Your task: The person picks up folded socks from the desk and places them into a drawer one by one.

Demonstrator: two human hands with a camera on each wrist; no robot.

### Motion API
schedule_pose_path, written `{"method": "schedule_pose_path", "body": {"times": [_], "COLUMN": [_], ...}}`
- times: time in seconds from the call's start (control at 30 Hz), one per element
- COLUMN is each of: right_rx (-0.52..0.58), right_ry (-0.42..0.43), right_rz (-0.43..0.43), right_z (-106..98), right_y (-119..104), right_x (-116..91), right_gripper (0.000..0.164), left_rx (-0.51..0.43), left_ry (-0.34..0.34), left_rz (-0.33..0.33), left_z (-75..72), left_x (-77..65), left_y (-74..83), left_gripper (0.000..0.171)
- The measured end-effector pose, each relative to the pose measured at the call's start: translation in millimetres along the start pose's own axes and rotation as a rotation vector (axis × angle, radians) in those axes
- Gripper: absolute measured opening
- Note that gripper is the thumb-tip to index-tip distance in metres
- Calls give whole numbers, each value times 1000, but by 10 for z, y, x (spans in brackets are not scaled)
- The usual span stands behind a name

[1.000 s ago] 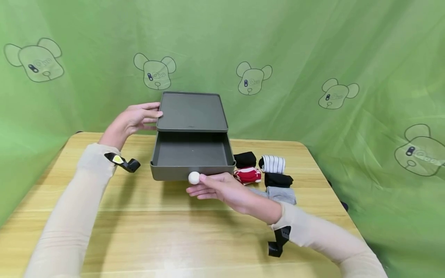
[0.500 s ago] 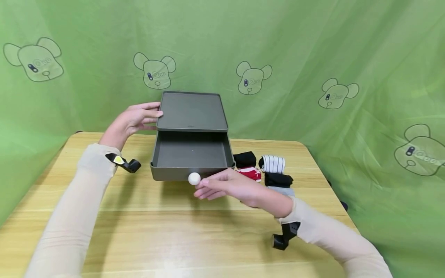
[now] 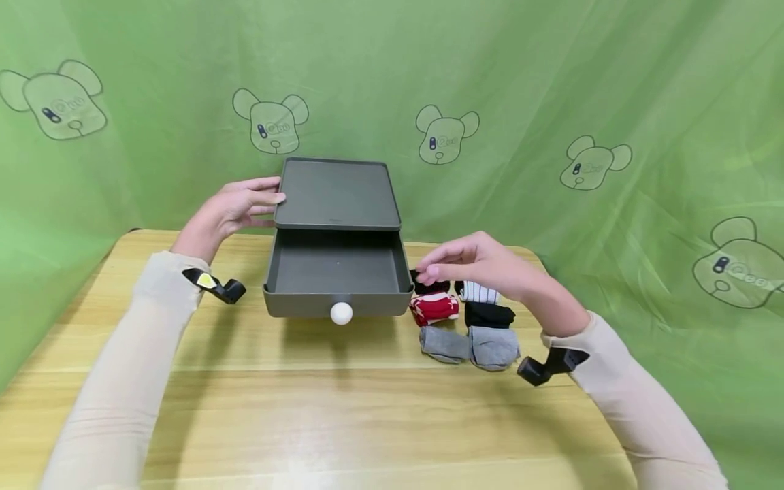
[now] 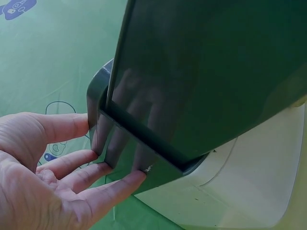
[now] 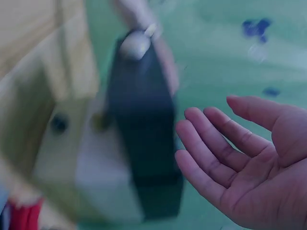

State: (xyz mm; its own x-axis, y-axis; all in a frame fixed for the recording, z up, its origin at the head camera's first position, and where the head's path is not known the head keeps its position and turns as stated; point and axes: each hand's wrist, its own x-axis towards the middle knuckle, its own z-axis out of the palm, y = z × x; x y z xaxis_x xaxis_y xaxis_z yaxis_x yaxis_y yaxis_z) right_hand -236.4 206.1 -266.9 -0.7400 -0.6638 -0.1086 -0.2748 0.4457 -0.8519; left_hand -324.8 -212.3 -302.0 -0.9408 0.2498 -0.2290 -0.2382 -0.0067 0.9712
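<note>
Left grip [image 3: 241, 207], a person's bare hand, is spread wide, fingers extended against the left side of a dark gray box [image 3: 337, 194] and thumb at its top edge. Right grip [image 3: 480, 264] is also wide, fingers parted and gently bent around nothing, held in the air just right of the box. Behind everything hangs a green curtain [image 3: 367, 54] printed with bear faces. Before it spreads a pale wooden desk [image 3: 331, 422]. Near its back edge, left of center, is the box, its drawer [image 3: 303, 305] extended toward the person. Right of the box are two columns of folded socks. From back to front, the nearer column has a black sock [image 3: 431, 286], a red and white sock [image 3: 435, 308] and a dark gray sock [image 3: 445, 346]; the farther has a striped sock [image 3: 479, 292], another black sock [image 3: 488, 315] and a light gray sock [image 3: 493, 349]. From the head view, the right hand partly covers the back pair. Smallest is a round white knob [image 3: 341, 313] on the drawer's front, well apart from both hands.
</note>
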Motion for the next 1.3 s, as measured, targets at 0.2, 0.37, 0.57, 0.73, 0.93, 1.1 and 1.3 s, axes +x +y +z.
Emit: {"method": "schedule_pose_path", "body": {"times": [0.2, 0.37, 0.57, 0.73, 0.93, 1.1, 1.3], "right_rx": [-162, -210, -273, -338, -419, -473, -477], "right_ry": [-71, -143, -195, -172, -165, -154, -142], "right_rz": [136, 172, 166, 121, 100, 97, 89], "right_z": [-212, -188, -17, 76, 152, 220, 266], "right_y": [567, 979, 1228, 1288, 1332, 1364, 1407], "right_x": [128, 153, 128, 89, 59, 53, 52], "right_gripper": [28, 32, 36, 33, 34, 35, 32], "left_rx": [10, 2, 2, 4, -8, -8, -13], "left_ry": [-3, 0, -4, -10, -7, -5, -8], "left_rz": [-8, -11, -11, -7, -6, -3, -3], "left_z": [-5, -4, -11, -10, -9, -12, -9], "left_x": [-18, -6, -1, 10, 18, 17, 27], "left_y": [15, 20, 9, 1, 3, 6, -2], "left_gripper": [74, 74, 74, 74, 73, 72, 72]}}
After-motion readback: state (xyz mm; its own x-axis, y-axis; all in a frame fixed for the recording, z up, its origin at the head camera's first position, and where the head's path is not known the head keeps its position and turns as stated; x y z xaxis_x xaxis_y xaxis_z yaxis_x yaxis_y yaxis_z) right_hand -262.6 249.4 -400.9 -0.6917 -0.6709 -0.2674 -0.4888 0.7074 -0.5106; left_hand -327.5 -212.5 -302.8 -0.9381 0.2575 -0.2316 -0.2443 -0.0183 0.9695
